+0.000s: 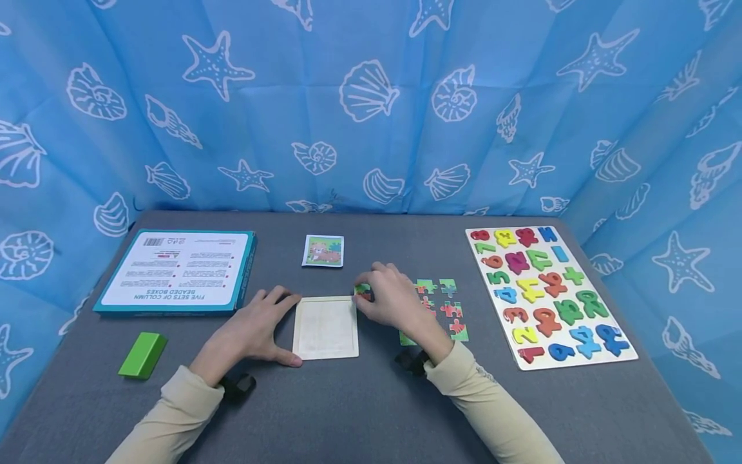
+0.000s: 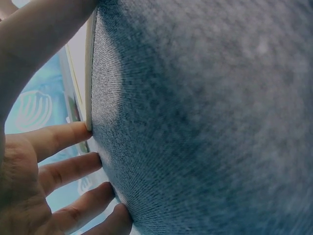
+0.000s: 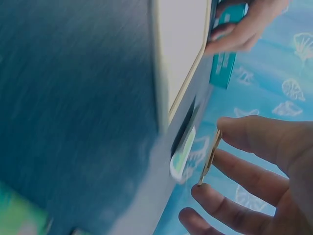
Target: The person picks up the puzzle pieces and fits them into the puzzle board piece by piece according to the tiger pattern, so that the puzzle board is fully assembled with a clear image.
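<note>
Pinched between thumb and fingertips of right hand (image 1: 390, 293): puzzle piece (image 1: 363, 292), held near far right corner of wooden tray (image 1: 326, 327). Seen edge-on from right wrist: thin, tan along edge. Green and red on face, partly covered by fingers.

At tray's left side, left hand (image 1: 252, 332), fingers spread apart, thumb at near corner, index finger touching far corner. Inside tray, pale bare floor showing, low rim around.

Just right of right hand, partly behind wrist: loose pieces (image 1: 451, 310), green and red, on grey table (image 1: 348, 412). Beyond tray, picture card (image 1: 324, 251) with cartoon animal. Far right, white board (image 1: 556, 365) holding rows of coloured numerals. At left, blue-edged box (image 1: 174, 270), printed side up; nearer, green block (image 1: 142, 356).
</note>
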A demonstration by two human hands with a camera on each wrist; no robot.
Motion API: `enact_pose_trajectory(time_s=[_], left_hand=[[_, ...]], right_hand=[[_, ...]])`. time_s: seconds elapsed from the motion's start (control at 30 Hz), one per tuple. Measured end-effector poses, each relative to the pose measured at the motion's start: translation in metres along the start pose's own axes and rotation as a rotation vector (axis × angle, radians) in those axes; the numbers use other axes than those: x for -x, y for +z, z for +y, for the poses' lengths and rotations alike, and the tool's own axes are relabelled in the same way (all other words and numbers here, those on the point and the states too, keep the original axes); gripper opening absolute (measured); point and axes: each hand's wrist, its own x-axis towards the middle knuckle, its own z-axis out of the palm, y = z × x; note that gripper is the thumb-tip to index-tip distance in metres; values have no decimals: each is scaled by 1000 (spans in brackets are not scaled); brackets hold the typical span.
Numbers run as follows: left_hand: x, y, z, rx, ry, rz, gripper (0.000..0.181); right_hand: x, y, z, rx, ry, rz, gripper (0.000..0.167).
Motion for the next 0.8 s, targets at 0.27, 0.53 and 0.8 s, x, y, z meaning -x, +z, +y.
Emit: enact_pose_trajectory(time_s=[0.27,0.53,0.8], left_hand=[[1,1,-1,7,20,8,116],[0,1,-2,8,23,16,116],[1,2,-3,15,27,25,115]], right_hand=[[-8,17,-28,-9,-30,-83,24],[-14,35,-50,59,-62,-120,26],[-19,48,-65,123,-72,-96,25]])
